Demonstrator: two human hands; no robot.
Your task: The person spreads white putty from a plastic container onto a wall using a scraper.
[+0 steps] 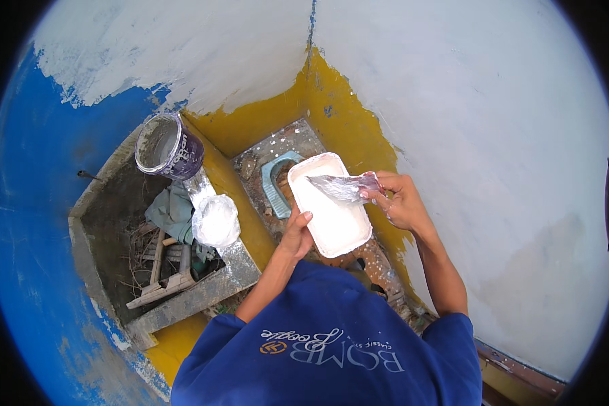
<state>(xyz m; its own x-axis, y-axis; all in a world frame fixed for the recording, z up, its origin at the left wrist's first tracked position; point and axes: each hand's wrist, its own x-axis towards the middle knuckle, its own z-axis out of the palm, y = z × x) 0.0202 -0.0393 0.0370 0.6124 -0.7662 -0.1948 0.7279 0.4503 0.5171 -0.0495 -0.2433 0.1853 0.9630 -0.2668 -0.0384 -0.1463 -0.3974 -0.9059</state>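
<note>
White tray [331,220] of pale paste, held above floor basin [275,181] in yellow corner. Left hand [296,233] clamped on tray's near edge; right hand [400,201] closed on smeared scraper [342,187] resting across tray. Purple paint bucket [169,145] and plastic bag [215,220] on concrete ledge [233,267], well left.

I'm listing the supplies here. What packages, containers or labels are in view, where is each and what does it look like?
Paint bucket: on the trough's back corner, round, purple label, white-smeared inside.
Plastic bag: on the trough's ledge, clear, knotted, white contents.
Tray: in the left hand, white, rounded rectangle, under a putty knife held by the right hand.
</note>
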